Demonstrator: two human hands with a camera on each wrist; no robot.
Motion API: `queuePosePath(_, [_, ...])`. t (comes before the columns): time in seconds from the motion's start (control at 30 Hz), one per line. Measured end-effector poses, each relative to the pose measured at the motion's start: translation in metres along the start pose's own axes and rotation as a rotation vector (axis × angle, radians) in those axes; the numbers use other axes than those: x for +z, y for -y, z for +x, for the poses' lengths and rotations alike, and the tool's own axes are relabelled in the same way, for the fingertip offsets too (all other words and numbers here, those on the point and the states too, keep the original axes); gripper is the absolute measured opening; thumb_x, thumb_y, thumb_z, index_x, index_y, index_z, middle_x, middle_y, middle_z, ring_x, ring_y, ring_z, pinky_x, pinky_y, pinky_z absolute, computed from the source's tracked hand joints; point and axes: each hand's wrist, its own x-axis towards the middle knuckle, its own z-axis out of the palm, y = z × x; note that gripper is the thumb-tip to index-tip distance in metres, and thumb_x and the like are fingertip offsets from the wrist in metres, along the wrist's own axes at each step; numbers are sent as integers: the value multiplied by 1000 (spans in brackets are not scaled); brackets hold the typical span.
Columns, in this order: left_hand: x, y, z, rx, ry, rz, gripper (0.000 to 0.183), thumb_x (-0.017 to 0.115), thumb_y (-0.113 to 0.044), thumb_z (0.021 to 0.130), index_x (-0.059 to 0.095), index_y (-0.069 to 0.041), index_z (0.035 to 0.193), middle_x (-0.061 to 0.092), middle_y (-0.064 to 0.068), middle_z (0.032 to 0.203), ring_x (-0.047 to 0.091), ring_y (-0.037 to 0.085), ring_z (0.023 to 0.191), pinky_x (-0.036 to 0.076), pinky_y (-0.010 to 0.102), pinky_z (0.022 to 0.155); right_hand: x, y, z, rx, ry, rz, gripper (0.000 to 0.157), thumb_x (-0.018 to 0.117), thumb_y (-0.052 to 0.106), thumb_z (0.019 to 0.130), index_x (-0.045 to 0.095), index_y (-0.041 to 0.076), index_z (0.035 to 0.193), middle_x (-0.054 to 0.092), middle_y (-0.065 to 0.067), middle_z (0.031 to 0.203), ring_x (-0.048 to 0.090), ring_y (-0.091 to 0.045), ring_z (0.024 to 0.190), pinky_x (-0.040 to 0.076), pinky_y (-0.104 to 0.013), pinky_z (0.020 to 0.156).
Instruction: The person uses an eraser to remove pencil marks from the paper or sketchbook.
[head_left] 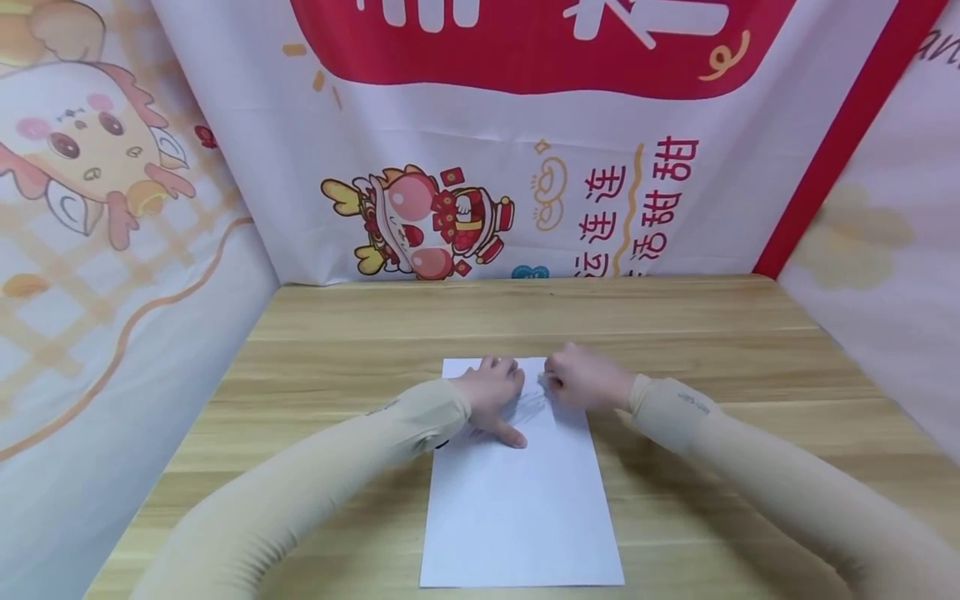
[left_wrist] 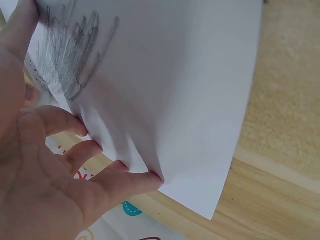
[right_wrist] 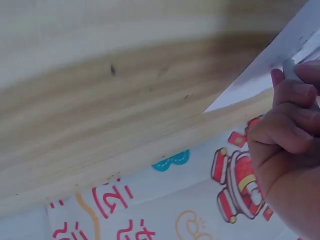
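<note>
A white sheet of paper (head_left: 521, 517) lies lengthwise on the wooden table, with a patch of grey pencil scribble (left_wrist: 70, 55) near its far end. Across the upper left of the sheet, my left hand (head_left: 489, 397) presses down with spread fingers and thumb. My right hand (head_left: 591, 377) is at the sheet's far right edge, its fingers curled around a small whitish eraser (right_wrist: 290, 70). In the right wrist view the eraser's tip shows beside the thumb; the fingers hide the rest. Under the left fingers the paper creases slightly in the left wrist view.
The wooden tabletop (head_left: 345, 350) extends around the paper on all sides. A white cloth with red and cartoon prints (head_left: 480, 117) hangs behind the table's far edge. More printed cloth hangs at the left (head_left: 97, 275) and right (head_left: 885, 292).
</note>
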Motion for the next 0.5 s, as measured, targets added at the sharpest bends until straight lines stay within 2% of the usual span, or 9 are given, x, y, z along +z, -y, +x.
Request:
queuePosePath(0.1, [1,-1,1,3,2,-4,105,72,-68,74,36,-3,148,30,18,151,30,39,133,41,54,98,-1,-3,0,22,28,2,20,68,5,85,61,16,69,50,9,58,44,-5,49,39,-22,47])
queuePosePath(0.27, [2,-3,4,9,5,13,105,72,-70,74,38,-3,146,31,19,150,32,38,131,43,52,96,1,3,-14,-34,80,49,17,68,8,88,66,14,73,49,11,57,43,-3,48,40,-22,46])
queuePosePath(0.37, [1,-4,5,6,3,23,105,72,-70,73,38,-3,146,31,18,149,33,38,130,44,52,95,3,4,-15,-44,62,40,18,67,6,87,65,13,71,48,11,57,42,-3,49,39,-22,47])
queuePosePath(0.5, [0,-3,3,1,-5,5,102,74,-67,73,40,-3,145,33,18,148,33,38,130,44,53,94,2,-3,-2,-22,23,7,25,66,2,83,56,15,64,46,8,56,40,-5,49,36,-22,47])
